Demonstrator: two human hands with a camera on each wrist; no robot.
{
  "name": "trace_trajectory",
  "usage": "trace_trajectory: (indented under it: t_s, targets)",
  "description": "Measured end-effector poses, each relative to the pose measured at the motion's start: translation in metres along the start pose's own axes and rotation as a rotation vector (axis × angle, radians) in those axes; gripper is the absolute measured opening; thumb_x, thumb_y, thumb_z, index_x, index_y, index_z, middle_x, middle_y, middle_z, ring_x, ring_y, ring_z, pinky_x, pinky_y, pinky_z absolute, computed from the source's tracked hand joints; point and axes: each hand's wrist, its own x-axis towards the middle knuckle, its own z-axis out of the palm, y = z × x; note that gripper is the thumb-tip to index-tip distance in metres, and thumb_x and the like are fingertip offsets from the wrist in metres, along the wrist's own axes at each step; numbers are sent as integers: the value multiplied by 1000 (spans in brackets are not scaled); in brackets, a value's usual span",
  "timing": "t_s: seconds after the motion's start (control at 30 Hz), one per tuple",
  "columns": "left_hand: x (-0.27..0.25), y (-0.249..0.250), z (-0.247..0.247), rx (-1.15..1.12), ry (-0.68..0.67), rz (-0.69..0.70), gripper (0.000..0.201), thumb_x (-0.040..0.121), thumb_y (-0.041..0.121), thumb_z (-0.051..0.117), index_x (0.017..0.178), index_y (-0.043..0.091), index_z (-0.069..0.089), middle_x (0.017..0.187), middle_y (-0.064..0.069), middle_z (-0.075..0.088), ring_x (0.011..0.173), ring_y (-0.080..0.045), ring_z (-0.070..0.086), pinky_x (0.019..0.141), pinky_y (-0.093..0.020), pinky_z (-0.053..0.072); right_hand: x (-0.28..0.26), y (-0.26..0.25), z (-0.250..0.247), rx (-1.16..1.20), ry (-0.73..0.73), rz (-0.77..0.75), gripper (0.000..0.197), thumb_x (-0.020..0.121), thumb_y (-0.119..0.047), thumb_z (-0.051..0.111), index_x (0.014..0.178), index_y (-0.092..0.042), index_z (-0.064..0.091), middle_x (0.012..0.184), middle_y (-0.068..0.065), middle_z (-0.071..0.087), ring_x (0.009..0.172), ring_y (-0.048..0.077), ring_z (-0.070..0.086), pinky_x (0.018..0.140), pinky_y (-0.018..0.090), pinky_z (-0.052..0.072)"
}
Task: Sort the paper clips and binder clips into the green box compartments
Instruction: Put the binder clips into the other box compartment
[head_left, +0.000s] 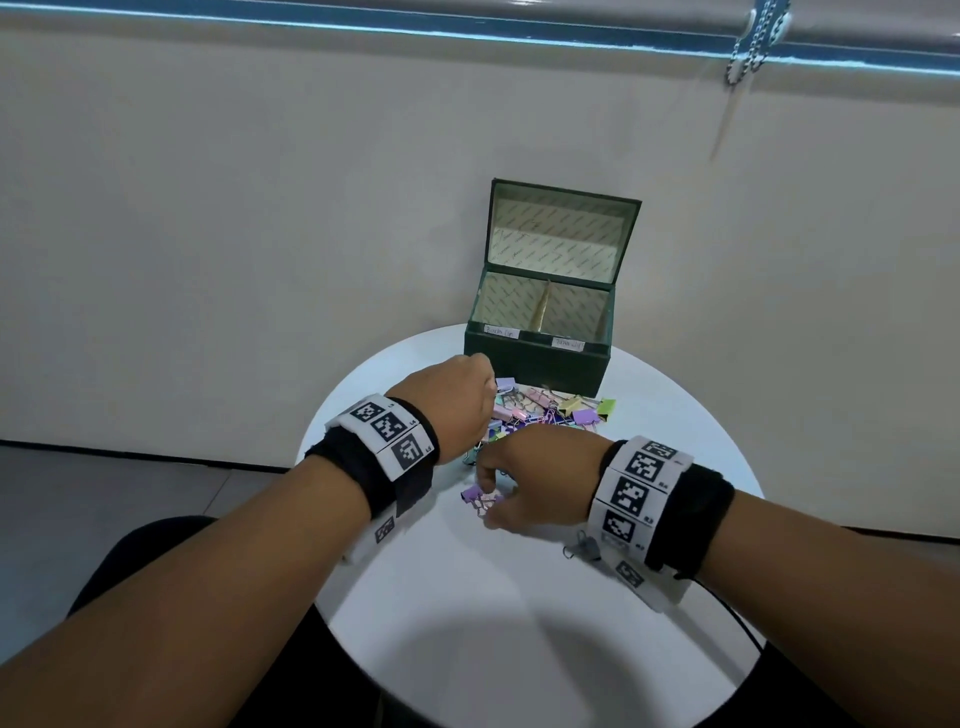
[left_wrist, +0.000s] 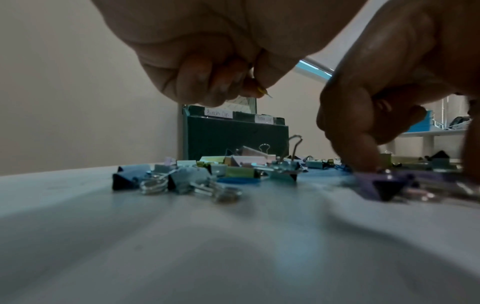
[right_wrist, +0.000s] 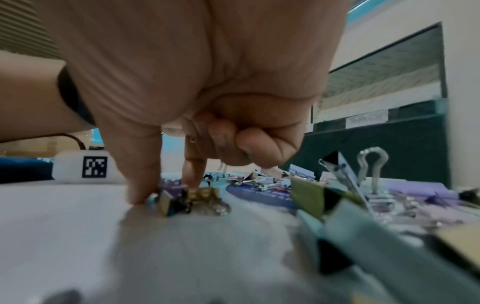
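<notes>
The green box stands open at the table's back, with two labelled compartments. A pile of pastel binder clips lies in front of it. My left hand hovers over the pile's left edge. In the left wrist view its fingers curl round a small yellow paper clip whose tip pokes out. My right hand reaches down near the pile. Its thumb and index finger pinch a small binder clip on the table, with the other fingers curled.
The round white table has bare surface toward me. A lone grey binder clip lies under my right wrist. A pale wall rises close behind the box. A bead chain hangs at top right.
</notes>
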Motion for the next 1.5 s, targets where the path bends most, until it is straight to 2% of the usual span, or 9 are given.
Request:
trace_trajectory:
  t_s: [0.23, 0.5, 0.63, 0.87, 1.03, 1.17, 1.27, 1.4, 1.5]
  targets:
    - [-3, 3, -4, 126, -8, 55, 20, 105, 22, 38, 105, 9, 53, 100, -7, 55, 80, -18, 48, 69, -30, 38, -2, 15, -8, -22, -51, 13, 16, 79, -26, 63, 94, -30, 63, 77, -14, 55, 77, 13, 54, 66, 26, 44]
    - [3, -3, 3, 28, 3, -33, 17, 101, 26, 40, 99, 13, 50, 92, -5, 57, 78, -25, 57, 68, -35, 45, 6, -8, -13, -82, -96, 67, 12, 85, -34, 65, 87, -23, 67, 81, -6, 66, 80, 18, 60, 67, 30, 50]
    - [3, -2, 3, 21, 7, -44, 14, 101, 25, 42, 100, 13, 50, 94, -5, 57, 81, -25, 57, 68, -33, 41, 21, -18, -13, -223, -231, 129, 27, 62, -7, 74, 88, -14, 76, 87, 1, 74, 79, 23, 70, 52, 19, 44]
    - [1, -2, 4, 16, 11, -34, 22, 104, 30, 32, 97, 17, 48, 89, -2, 53, 75, -20, 55, 73, -37, 50, 21, 11, -10, -135, -227, 160, 25, 65, -29, 72, 85, -14, 74, 70, 1, 64, 60, 18, 53, 54, 25, 44]
    - [4, -3, 6, -13, 12, -23, 24, 105, 32, 29, 90, 19, 44, 87, 0, 50, 70, -15, 50, 69, -32, 44, 13, 57, -57, 85, -21, 166, 12, 80, -24, 68, 74, -17, 60, 72, -3, 59, 66, 14, 53, 67, 29, 55]
    - [6, -4, 7, -8, 2, -21, 26, 105, 33, 27, 92, 21, 46, 89, 2, 51, 73, -13, 52, 71, -32, 45, 22, 102, -89, 213, 369, 260, 17, 89, -20, 60, 74, -19, 52, 72, -2, 56, 66, 15, 50, 59, 21, 41]
    - [6, -4, 8, 7, 10, -27, 25, 105, 34, 27, 90, 24, 44, 87, 4, 49, 72, -11, 50, 70, -31, 44, 32, 122, -93, 268, 512, 354, 4, 92, -20, 59, 96, -18, 61, 86, -3, 61, 76, 13, 56, 64, 20, 42]
    - [7, -6, 11, 24, 18, -23, 24, 104, 35, 27, 87, 26, 42, 86, 5, 49, 72, -12, 50, 72, -34, 46, 37, 130, -82, 361, 454, 350, 49, 93, -11, 62, 139, -22, 53, 131, -5, 63, 114, 12, 61, 100, 29, 49]
    - [8, -7, 11, 34, 9, -8, 24, 104, 35, 26, 88, 25, 42, 86, 4, 49, 72, -13, 50, 70, -32, 44, 29, 135, -71, 426, 572, 343, 51, 93, -6, 58, 139, -28, 54, 135, -10, 60, 120, 9, 58, 100, 27, 47]
